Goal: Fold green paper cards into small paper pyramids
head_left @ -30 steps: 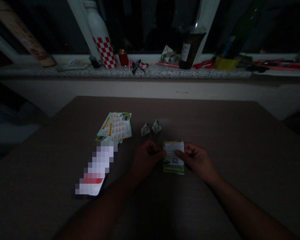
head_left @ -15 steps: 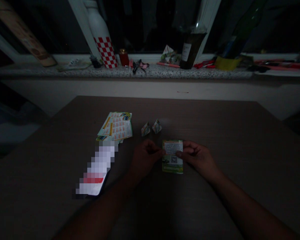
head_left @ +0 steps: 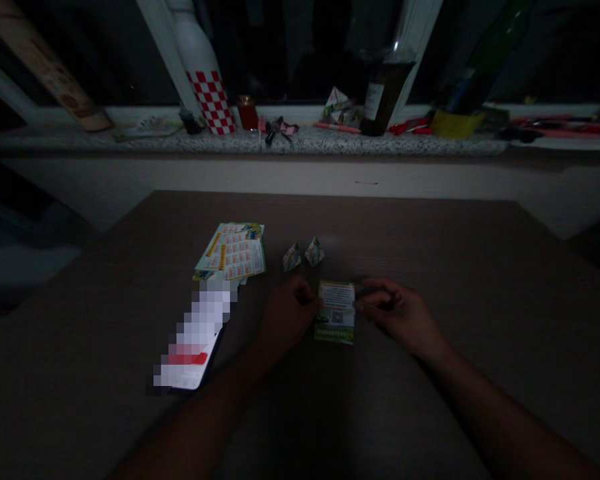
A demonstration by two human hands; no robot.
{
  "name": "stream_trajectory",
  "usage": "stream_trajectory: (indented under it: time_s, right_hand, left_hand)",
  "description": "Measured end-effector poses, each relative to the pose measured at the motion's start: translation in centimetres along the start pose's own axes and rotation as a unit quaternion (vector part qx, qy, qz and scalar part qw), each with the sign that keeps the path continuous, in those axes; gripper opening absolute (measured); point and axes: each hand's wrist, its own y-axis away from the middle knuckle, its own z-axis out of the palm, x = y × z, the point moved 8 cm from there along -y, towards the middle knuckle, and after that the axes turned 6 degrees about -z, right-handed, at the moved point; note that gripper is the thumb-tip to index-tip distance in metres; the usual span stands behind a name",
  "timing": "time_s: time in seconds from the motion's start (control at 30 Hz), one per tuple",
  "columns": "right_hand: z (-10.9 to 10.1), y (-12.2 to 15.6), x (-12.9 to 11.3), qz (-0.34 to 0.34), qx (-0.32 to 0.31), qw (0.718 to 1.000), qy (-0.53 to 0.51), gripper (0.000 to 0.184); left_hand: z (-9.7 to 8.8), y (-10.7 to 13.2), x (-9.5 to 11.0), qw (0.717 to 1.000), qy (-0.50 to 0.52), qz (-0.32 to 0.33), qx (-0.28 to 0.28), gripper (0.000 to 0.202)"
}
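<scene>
A small green-and-white printed paper card (head_left: 335, 312) sits low over the brown table (head_left: 430, 267), pinched from both sides. My left hand (head_left: 286, 319) grips its left edge with curled fingers. On the card's right edge my right hand (head_left: 396, 315) is closed, thumb and fingers together. Two small folded paper shapes (head_left: 303, 254) lie just beyond the card. The scene is very dark.
A stack of printed calendar cards (head_left: 233, 252) lies left of the hands, with a blurred white-and-red flat object (head_left: 195, 337) below it. The stone windowsill (head_left: 130, 143) behind holds a red-checked white bottle (head_left: 203, 77), a dark bottle (head_left: 380, 93), a small red jar (head_left: 247, 113) and clutter.
The card has shifted a little to the left and looks narrower. Both hands moved left with it and stayed closed on its edges.
</scene>
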Motion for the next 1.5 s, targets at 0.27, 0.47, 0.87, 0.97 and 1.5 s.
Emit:
stream_trajectory:
  time_s: [0.27,0.47,0.87,0.97,1.5]
  right_hand:
    - [0.8,0.1,-1.1,-0.141,-0.022,0.984,0.103,0.026]
    - [1.9,0.1,-1.3,-0.162,-0.06,0.969,0.175,0.023]
    - [1.6,0.0,-0.8,-0.127,-0.074,0.975,0.166,0.012]
    - [1.4,0.2,-0.7,-0.122,-0.081,0.971,0.187,0.02]
    - [1.2,1.1,-1.9,-0.154,-0.112,0.937,0.292,0.066]
  left_hand:
    - [0.1,-0.3,0.4,0.995,-0.098,0.022,0.019,0.01]
    - [0.1,-0.1,0.8,0.996,-0.077,0.037,0.022,0.011]
    - [0.0,-0.2,0.6,0.996,-0.079,0.036,0.022,0.011]
    - [0.0,-0.3,0.5,0.996,-0.081,0.038,0.024,0.01]
    - [-0.1,-0.3,0.4,0.998,-0.046,0.025,0.019,0.011]
